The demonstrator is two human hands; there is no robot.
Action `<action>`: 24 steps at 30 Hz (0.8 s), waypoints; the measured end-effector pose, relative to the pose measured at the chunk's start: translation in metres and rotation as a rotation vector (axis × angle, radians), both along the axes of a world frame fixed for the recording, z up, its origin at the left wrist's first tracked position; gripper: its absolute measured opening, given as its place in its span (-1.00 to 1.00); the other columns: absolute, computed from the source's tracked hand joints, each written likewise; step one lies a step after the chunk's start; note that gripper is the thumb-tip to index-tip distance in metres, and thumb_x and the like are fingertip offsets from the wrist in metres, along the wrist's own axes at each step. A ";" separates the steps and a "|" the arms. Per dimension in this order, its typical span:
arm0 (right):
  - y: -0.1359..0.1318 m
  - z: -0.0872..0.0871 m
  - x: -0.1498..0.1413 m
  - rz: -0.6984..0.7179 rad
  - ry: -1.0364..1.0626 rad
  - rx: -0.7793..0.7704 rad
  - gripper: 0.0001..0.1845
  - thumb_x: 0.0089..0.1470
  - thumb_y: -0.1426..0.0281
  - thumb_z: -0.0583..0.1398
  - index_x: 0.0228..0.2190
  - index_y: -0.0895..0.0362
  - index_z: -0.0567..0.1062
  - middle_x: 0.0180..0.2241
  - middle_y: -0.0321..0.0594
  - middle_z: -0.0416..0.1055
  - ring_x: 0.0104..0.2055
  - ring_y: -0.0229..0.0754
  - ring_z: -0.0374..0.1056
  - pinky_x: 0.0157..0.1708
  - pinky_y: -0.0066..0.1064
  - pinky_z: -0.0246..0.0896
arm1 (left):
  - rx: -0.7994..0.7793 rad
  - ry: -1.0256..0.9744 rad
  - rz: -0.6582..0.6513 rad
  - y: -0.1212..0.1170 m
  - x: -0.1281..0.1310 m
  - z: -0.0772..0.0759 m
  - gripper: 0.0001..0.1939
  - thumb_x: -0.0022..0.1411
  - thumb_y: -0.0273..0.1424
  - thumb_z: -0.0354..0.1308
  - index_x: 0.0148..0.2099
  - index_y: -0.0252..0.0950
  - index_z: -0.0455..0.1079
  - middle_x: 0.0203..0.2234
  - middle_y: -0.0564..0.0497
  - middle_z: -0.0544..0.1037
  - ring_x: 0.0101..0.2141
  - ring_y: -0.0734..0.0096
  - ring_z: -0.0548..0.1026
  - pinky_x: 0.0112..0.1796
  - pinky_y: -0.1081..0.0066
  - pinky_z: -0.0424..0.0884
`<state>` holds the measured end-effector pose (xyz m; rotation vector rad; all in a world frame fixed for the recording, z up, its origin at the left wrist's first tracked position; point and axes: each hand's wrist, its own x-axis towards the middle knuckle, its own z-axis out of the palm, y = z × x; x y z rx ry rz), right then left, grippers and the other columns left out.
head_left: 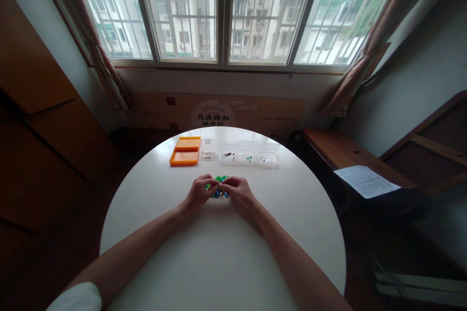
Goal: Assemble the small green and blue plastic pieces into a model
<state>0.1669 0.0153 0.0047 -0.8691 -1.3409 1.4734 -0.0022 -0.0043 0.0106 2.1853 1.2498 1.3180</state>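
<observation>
A small heap of green, blue and yellow toy bricks (221,179) lies on the white round table (219,252). Over its left side is my left hand (200,191), fingers pinched together. My right hand (239,190) comes in from the other side, also pinching, and the fingertips of both hands meet above the bricks. Whatever sits between the fingertips is too small to name. Parts of the heap are hidden behind my fingers.
Beyond the heap stand an orange tray (185,156), a small clear box (207,149) and a row of clear lidded compartments (249,159) holding a few tiny pieces. To the right, papers (365,181) lie on a wooden bench (328,150).
</observation>
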 end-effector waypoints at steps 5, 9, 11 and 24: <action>0.000 0.000 0.000 0.009 0.014 -0.012 -0.72 -0.32 0.29 0.37 -0.52 0.21 0.54 -0.56 -0.21 0.46 -0.53 -0.26 0.34 -0.50 -0.43 0.20 | 0.005 0.007 -0.001 0.000 0.000 -0.002 -0.87 0.13 -0.40 0.14 -0.37 -0.32 0.49 -0.52 -0.01 0.44 -0.47 0.47 0.40 -0.40 0.47 0.34; 0.000 0.001 0.000 0.008 0.008 -0.005 -0.74 -0.30 0.30 0.36 -0.52 0.21 0.54 -0.55 -0.21 0.47 -0.52 -0.26 0.34 -0.48 -0.43 0.21 | 0.026 0.006 -0.005 -0.001 0.001 -0.001 -0.87 0.12 -0.40 0.14 -0.36 -0.32 0.50 -0.53 -0.01 0.44 -0.48 0.48 0.40 -0.42 0.48 0.34; -0.001 0.002 0.000 0.008 0.008 -0.004 -0.75 -0.29 0.30 0.36 -0.52 0.21 0.54 -0.55 -0.21 0.47 -0.52 -0.26 0.35 -0.47 -0.42 0.21 | 0.030 0.006 -0.017 -0.001 0.001 -0.001 -0.87 0.12 -0.39 0.15 -0.35 -0.32 0.51 -0.53 -0.01 0.44 -0.48 0.48 0.40 -0.43 0.49 0.33; -0.001 0.002 -0.001 -0.021 0.011 0.015 -0.71 -0.32 0.27 0.36 -0.51 0.21 0.54 -0.56 -0.22 0.47 -0.52 -0.28 0.33 -0.48 -0.43 0.21 | 0.023 -0.004 -0.033 0.003 -0.001 -0.007 -0.84 0.14 -0.36 0.15 -0.29 -0.32 0.51 -0.51 -0.02 0.45 -0.45 0.46 0.40 -0.39 0.47 0.33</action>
